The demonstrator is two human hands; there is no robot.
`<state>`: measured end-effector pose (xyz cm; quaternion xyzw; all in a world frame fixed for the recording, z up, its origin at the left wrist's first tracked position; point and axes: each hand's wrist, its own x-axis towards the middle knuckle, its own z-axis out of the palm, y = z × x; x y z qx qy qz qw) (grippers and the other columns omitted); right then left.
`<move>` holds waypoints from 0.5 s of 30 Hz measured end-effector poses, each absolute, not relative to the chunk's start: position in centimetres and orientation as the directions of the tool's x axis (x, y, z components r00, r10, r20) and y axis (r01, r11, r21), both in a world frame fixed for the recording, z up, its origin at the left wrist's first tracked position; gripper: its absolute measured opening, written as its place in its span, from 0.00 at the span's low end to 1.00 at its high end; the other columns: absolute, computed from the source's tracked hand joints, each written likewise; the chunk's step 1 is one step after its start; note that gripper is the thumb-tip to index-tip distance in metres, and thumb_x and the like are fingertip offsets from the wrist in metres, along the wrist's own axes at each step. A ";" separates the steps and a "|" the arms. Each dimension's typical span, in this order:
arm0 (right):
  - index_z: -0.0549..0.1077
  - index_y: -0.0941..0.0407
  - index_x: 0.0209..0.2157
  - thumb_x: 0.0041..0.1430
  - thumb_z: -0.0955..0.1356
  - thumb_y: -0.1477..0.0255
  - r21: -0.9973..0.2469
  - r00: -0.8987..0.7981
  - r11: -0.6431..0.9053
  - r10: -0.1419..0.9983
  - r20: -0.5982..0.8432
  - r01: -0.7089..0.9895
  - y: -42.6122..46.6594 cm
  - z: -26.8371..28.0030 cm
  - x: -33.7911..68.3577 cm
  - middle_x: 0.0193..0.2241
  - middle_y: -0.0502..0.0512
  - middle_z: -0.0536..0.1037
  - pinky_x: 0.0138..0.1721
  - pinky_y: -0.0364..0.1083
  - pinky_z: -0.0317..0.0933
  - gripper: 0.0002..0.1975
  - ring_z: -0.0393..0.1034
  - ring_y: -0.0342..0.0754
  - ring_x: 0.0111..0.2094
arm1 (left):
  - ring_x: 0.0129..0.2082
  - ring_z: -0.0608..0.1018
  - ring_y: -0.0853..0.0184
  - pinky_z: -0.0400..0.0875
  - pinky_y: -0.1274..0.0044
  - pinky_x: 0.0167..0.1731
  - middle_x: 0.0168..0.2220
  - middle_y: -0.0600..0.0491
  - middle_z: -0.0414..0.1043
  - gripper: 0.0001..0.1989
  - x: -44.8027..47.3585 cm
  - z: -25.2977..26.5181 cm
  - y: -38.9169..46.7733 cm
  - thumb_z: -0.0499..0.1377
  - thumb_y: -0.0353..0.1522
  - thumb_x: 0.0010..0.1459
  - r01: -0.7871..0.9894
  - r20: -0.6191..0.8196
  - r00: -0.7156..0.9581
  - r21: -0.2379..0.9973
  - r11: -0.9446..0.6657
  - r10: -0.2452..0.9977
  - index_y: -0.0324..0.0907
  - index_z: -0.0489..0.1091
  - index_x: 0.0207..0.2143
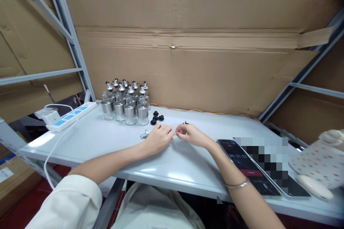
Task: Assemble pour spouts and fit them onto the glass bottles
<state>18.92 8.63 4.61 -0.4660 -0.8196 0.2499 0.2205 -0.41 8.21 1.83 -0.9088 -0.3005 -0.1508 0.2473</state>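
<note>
My left hand [158,139] rests low over the white table, palm down, its fingers curled and closed; whatever may be in them is hidden. My right hand [194,135] comes in from the other side with thumb and fingers pinched, almost touching the left fingertips. Anything between the fingertips is too small to name. Beside my left hand lies a silver metal pourer spout [144,134]. Several black stoppers [156,113] sit just beyond that hand. Small black pieces [185,122] show partly behind my right hand.
Several glass bottles with steel sleeves [130,111], many topped with pourers, stand at the back left. A white power strip [71,116] with a trailing cable lies at the left. Two phones [248,168], a white oval object [314,186] and a spotted container [317,161] occupy the right.
</note>
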 end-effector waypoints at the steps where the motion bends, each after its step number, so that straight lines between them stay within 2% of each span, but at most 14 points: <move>1: 0.69 0.58 0.27 0.53 0.62 0.70 -0.628 -0.470 0.430 0.875 0.113 0.649 8.5 4.8 18.9 0.21 0.49 0.71 0.28 0.42 0.55 0.08 0.61 0.42 0.24 | 0.38 0.72 0.60 0.58 0.69 0.36 0.37 0.48 0.69 0.07 -0.5 1.9 8.2 0.52 0.33 0.62 0.622 0.428 0.772 -0.358 -0.696 0.470 0.38 0.65 0.39; 5: 0.68 0.58 0.25 0.57 0.60 0.67 -0.667 -0.493 0.396 0.869 0.049 0.631 8.4 5.3 19.2 0.21 0.50 0.71 0.28 0.42 0.55 0.12 0.59 0.41 0.23 | 0.38 0.73 0.60 0.60 0.70 0.36 0.38 0.47 0.70 0.10 -0.6 2.2 8.1 0.54 0.35 0.61 0.622 0.438 0.765 -0.313 -0.718 0.472 0.37 0.64 0.41; 7: 0.67 0.57 0.24 0.58 0.60 0.64 -0.680 -0.516 0.388 0.856 0.016 0.622 8.4 5.5 19.6 0.21 0.49 0.69 0.28 0.43 0.54 0.14 0.57 0.41 0.22 | 0.37 0.74 0.61 0.61 0.71 0.36 0.37 0.48 0.71 0.10 -0.4 2.2 8.0 0.54 0.37 0.62 0.596 0.431 0.772 -0.237 -0.767 0.467 0.37 0.64 0.40; 9: 0.66 0.57 0.22 0.58 0.60 0.61 -0.700 -0.548 0.377 0.836 -0.025 0.607 8.4 5.8 20.1 0.20 0.48 0.67 0.27 0.42 0.53 0.17 0.55 0.40 0.22 | 0.34 0.75 0.63 0.63 0.72 0.36 0.34 0.49 0.72 0.11 0.0 2.0 7.7 0.53 0.39 0.62 0.561 0.436 0.768 -0.105 -0.821 0.470 0.38 0.63 0.37; 12: 0.66 0.58 0.22 0.58 0.60 0.56 -0.744 -0.611 0.362 0.788 -0.077 0.562 8.3 6.1 20.6 0.18 0.47 0.65 0.27 0.42 0.51 0.20 0.54 0.40 0.22 | 0.29 0.74 0.65 0.65 0.74 0.31 0.30 0.52 0.71 0.11 0.6 1.5 6.8 0.53 0.40 0.61 0.522 0.450 0.715 0.167 -0.837 0.536 0.40 0.61 0.35; 15: 0.67 0.58 0.23 0.57 0.61 0.53 -0.761 -0.642 0.347 0.758 -0.116 0.548 8.0 6.3 20.7 0.17 0.46 0.63 0.27 0.42 0.51 0.22 0.54 0.40 0.21 | 0.23 0.71 0.69 0.64 0.77 0.25 0.25 0.58 0.66 0.11 1.0 0.9 6.1 0.53 0.38 0.60 0.463 0.416 0.674 0.406 -0.788 0.610 0.41 0.59 0.40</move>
